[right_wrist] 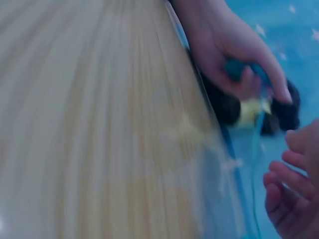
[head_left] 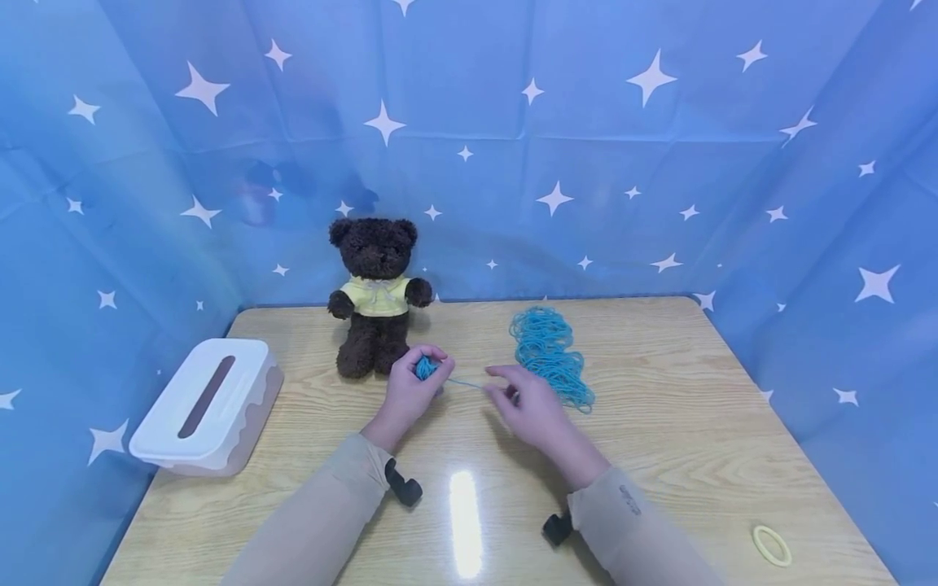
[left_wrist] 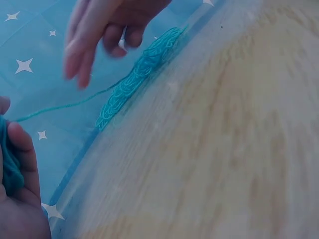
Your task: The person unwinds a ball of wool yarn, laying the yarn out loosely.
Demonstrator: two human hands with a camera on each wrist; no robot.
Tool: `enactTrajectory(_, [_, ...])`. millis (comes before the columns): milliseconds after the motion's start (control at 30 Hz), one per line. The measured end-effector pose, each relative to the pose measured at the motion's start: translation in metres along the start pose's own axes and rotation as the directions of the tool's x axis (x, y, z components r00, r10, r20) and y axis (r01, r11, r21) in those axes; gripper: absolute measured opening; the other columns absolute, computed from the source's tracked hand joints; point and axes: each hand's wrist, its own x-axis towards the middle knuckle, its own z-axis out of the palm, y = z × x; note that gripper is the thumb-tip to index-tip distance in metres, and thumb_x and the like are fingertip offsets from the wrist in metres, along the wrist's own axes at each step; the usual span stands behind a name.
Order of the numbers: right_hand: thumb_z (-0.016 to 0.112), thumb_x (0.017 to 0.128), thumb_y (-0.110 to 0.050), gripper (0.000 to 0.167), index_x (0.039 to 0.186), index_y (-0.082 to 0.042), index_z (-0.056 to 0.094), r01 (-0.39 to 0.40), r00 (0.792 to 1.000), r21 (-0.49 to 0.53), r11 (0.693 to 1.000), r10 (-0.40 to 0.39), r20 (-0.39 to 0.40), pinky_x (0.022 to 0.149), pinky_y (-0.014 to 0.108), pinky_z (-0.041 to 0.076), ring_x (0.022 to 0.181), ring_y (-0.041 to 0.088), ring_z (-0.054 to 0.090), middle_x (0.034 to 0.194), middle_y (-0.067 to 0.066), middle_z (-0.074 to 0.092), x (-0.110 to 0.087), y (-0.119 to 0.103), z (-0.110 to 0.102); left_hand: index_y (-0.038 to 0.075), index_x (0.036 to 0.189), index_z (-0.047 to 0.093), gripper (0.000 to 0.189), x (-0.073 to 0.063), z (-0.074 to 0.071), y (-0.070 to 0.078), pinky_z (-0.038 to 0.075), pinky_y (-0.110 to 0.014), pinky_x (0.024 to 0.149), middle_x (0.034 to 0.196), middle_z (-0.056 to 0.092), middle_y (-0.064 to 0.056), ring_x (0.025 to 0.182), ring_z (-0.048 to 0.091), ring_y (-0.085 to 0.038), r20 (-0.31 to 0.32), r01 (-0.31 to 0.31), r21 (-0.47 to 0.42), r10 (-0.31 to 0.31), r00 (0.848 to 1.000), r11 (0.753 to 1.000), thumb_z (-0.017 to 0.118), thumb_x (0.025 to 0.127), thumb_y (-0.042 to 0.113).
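My left hand (head_left: pixel 416 389) curls round a small wound ball of blue yarn (head_left: pixel 425 369), partly hidden by the fingers. From it a thin strand (head_left: pixel 465 383) runs toward my right hand (head_left: pixel 533 404). That hand hovers over the table with its fingers loosely extended; in the left wrist view the strand (left_wrist: pixel 60 106) passes below the blurred fingertips and leads on to the loose yarn. Seen from the right wrist, the strand (right_wrist: pixel 254 174) hangs beside the right fingers, apart from them. Just beyond the right hand lies a loose pile of blue yarn (head_left: pixel 545 346).
A dark brown teddy bear (head_left: pixel 377 297) in a yellow top stands behind the left hand. At the left edge sits a white-lidded box (head_left: pixel 212 407) with a long slot. A pale yellow ring (head_left: pixel 772 545) lies near the front right of the wooden table (head_left: pixel 681 456).
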Motion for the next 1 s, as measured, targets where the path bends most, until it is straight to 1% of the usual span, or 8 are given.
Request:
enactTrajectory(133, [0.068, 0.111, -0.03, 0.043, 0.15, -0.011, 0.068, -0.002, 0.996, 0.028, 1.0, 0.0, 0.09, 0.078, 0.027, 0.061, 0.09, 0.009, 0.072, 0.139, 0.006, 0.077, 0.012, -0.017, 0.021, 0.006, 0.112, 0.072, 0.019, 0.0, 0.0, 0.001, 0.059, -0.024, 0.058, 0.093, 0.071, 0.002, 0.063, 0.065, -0.012, 0.003, -0.001, 0.002, 0.001, 1.0, 1.0, 0.081, 0.102, 0.019])
enactTrajectory(200, [0.066, 0.112, -0.031, 0.04, 0.147, -0.013, 0.07, -0.003, 0.994, 0.015, 1.0, 0.001, 0.106, 0.075, 0.026, 0.059, 0.085, 0.007, 0.069, 0.129, 0.002, 0.08, 0.016, -0.021, 0.028, 0.005, 0.113, 0.072, 0.019, 0.0, 0.001, 0.0, 0.06, -0.025, 0.058, 0.092, 0.071, 0.002, 0.063, 0.066, -0.013, 0.003, -0.009, 0.001, 0.009, 1.0, 1.0, 0.081, 0.102, 0.017])
enactTrajectory(367, [0.067, 0.111, -0.023, 0.022, 0.126, -0.013, 0.081, 0.001, 0.998, 0.013, 1.0, -0.002, 0.069, 0.069, 0.024, 0.053, 0.075, 0.006, 0.06, 0.102, -0.001, 0.081, 0.019, -0.02, 0.035, 0.003, 0.112, 0.072, 0.018, 0.001, 0.002, -0.003, 0.062, -0.026, 0.058, 0.09, 0.072, 0.002, 0.06, 0.068, -0.014, 0.009, -0.034, 0.0, 0.034, 0.999, 0.999, 0.081, 0.101, 0.014])
enactTrajectory(433, [0.069, 0.11, -0.019, 0.018, 0.119, -0.013, 0.082, 0.001, 0.999, 0.037, 0.999, -0.003, 0.04, 0.068, 0.023, 0.053, 0.074, 0.005, 0.061, 0.098, -0.001, 0.08, 0.018, -0.017, 0.032, 0.004, 0.111, 0.072, 0.018, 0.001, 0.002, -0.003, 0.061, -0.027, 0.057, 0.089, 0.072, 0.001, 0.059, 0.067, -0.015, 0.007, -0.043, -0.001, 0.043, 0.999, 0.999, 0.081, 0.101, 0.015])
enactTrajectory(533, [0.069, 0.11, -0.018, 0.016, 0.117, -0.012, 0.082, -0.008, 1.0, 0.045, 0.999, 0.009, -0.009, 0.067, 0.023, 0.054, 0.074, 0.006, 0.063, 0.097, 0.0, 0.081, 0.016, -0.012, 0.022, 0.005, 0.11, 0.073, 0.017, 0.001, 0.001, -0.003, 0.06, -0.028, 0.055, 0.088, 0.072, -0.001, 0.059, 0.067, -0.02, 0.001, -0.053, 0.0, 0.053, 0.999, 0.999, 0.081, 0.101, 0.016])
enactTrajectory(667, [0.068, 0.111, -0.021, 0.018, 0.119, -0.012, 0.081, -0.043, 0.996, 0.033, 0.999, 0.046, -0.072, 0.064, 0.023, 0.055, 0.075, 0.006, 0.066, 0.099, 0.002, 0.083, 0.011, 0.0, 0.001, 0.007, 0.11, 0.073, 0.017, 0.001, 0.0, -0.002, 0.059, -0.029, 0.054, 0.087, 0.072, 0.0, 0.059, 0.066, -0.024, -0.005, -0.053, 0.007, 0.053, 0.999, 0.999, 0.081, 0.102, 0.019])
enactTrajectory(867, [0.064, 0.114, -0.025, 0.026, 0.125, -0.008, 0.079, -0.127, 0.982, 0.043, 0.991, 0.131, -0.133, 0.06, 0.025, 0.053, 0.072, 0.01, 0.063, 0.099, 0.01, 0.081, 0.002, 0.023, -0.033, 0.007, 0.112, 0.072, 0.017, 0.001, -0.002, -0.002, 0.056, -0.026, 0.055, 0.086, 0.071, 0.001, 0.06, 0.062, -0.014, -0.015, -0.063, 0.01, 0.064, 0.998, 0.998, 0.08, 0.103, 0.02])
enactTrajectory(1000, [0.061, 0.115, -0.027, 0.03, 0.13, -0.007, 0.078, -0.203, 0.964, 0.024, 0.979, 0.204, -0.169, 0.061, 0.026, 0.052, 0.074, 0.015, 0.062, 0.098, 0.013, 0.078, -0.006, 0.038, -0.052, 0.007, 0.112, 0.073, 0.017, 0.001, -0.003, -0.002, 0.054, -0.024, 0.056, 0.086, 0.07, 0.002, 0.06, 0.061, -0.011, -0.02, -0.069, 0.031, 0.069, 0.997, 0.997, 0.08, 0.104, 0.021])
